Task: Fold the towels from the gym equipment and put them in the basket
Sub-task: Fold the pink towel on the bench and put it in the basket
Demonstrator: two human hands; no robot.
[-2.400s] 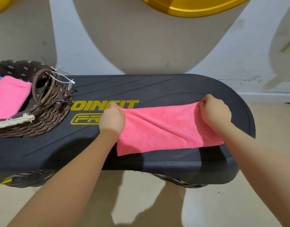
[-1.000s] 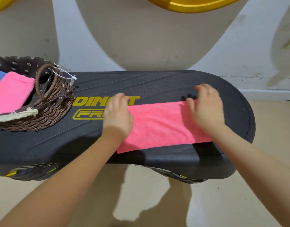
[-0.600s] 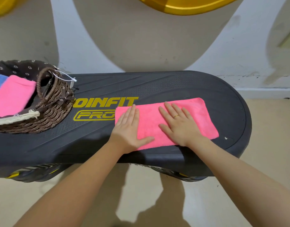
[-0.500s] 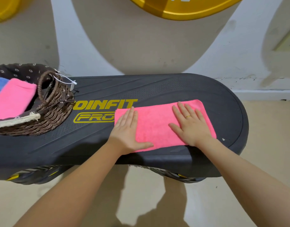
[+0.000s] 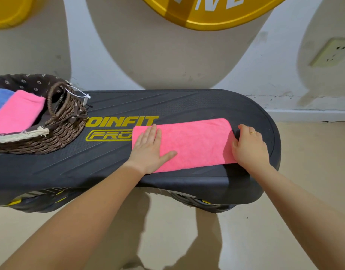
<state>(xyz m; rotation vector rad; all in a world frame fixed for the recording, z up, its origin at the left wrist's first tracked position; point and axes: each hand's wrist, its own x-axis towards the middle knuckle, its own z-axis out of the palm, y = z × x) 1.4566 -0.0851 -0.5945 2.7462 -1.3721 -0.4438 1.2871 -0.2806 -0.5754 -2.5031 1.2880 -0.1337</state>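
**A:** What are the hands doing on your feed?

**B:** I'm seeing the left hand lying flat, fingers straight and together, thumb spread out, pressing down on the left end of the pink towel. It's gripping nothing, just pressing.

**A:** And the right?

**B:** The right hand is sitting at the towel's right edge. Its fingers are curling down at that edge and the thumb is touching the cloth, but I cannot tell whether it's actually pinching the towel or only resting against it. I'm spotting 1 ring on a finger.

**A:** Where is the towel lying?

**B:** It's lying as a long folded strip on the black step platform, right of centre, covering the end of the yellow lettering.

**A:** And the basket?

**B:** The wicker basket is standing on the platform's left end, well apart from the strip. I'm seeing 2 folded towels lying inside it already: a second pink towel and, beside it, a blue towel. A white tag is hanging by its handle.

**A:** Anything standing between?

**B:** Only bare platform surface and the lettering are showing between towel and basket. Behind, I'm seeing a wall with a yellow disc overhead and a socket at the right.
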